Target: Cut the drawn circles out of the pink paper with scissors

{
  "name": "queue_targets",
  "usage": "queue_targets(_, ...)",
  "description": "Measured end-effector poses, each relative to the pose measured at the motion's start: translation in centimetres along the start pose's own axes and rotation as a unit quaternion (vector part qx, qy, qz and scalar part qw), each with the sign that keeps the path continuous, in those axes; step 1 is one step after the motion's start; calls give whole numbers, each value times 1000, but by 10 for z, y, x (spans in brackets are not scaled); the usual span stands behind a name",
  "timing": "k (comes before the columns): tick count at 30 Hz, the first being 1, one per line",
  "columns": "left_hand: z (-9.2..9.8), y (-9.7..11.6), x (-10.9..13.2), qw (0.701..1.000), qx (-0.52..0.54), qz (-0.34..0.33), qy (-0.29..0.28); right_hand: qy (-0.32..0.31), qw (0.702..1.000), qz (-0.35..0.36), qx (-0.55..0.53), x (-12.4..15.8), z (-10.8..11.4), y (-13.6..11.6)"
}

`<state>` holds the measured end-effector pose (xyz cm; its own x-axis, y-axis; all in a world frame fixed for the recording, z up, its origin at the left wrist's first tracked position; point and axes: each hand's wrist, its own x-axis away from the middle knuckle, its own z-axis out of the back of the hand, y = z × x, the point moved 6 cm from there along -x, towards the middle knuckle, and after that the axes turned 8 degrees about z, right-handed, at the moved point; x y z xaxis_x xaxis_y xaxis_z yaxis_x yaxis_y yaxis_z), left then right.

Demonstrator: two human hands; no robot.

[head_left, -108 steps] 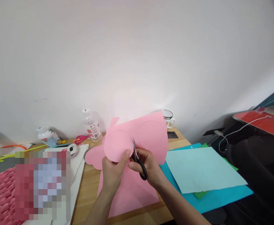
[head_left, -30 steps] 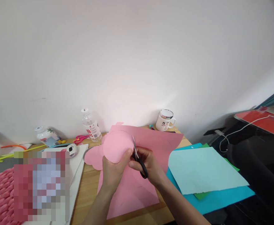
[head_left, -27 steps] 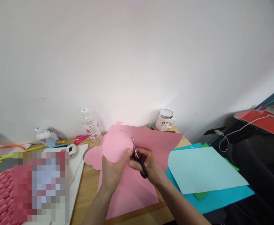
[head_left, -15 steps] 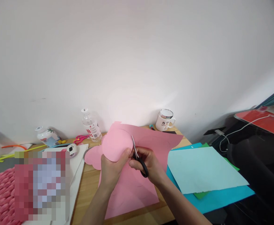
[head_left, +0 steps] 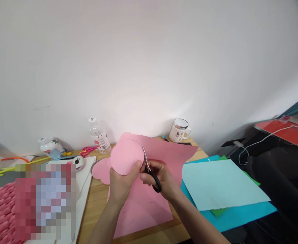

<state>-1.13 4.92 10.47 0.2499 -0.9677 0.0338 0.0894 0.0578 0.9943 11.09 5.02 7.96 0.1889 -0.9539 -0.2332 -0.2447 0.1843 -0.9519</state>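
My left hand [head_left: 125, 183] pinches a rounded piece of pink paper [head_left: 126, 156] at its lower edge, thumb on top. Closed around the black handles of a pair of scissors [head_left: 151, 174] is my right hand [head_left: 161, 176]. The silver blades point up along the right edge of the rounded piece; whether paper lies between them I cannot tell. Beneath both hands spreads a large pink sheet [head_left: 149, 210] with an uneven outline. Left of my left hand, a scalloped pink paper shape [head_left: 101, 171] rests on the table.
A clear bottle [head_left: 99, 137], pink scissors [head_left: 88, 150] and a white jar [head_left: 52, 148] stand or lie along the wall. A white mug [head_left: 179, 132] is at the back right. Pale blue paper [head_left: 225, 184] covers green and blue sheets. A pink knitted item [head_left: 1, 213] lies left.
The scissor blades have shifted very slightly left along with the rounded pink paper. Both hands keep their grip.
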Motion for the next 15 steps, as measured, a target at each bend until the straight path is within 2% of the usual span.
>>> queue_targets(5,2,-7,-3,1000,-24,3,13,-11,1000,-1,5,1,0,3)
queue_targets(10,3,-8,-1,998,-14,23,56,-10,1000,-4,-2,3,-3,7)
queue_targets(15,-4,-4,1,1000,-2,19,15,12,999,-7,-33,1,0,8)
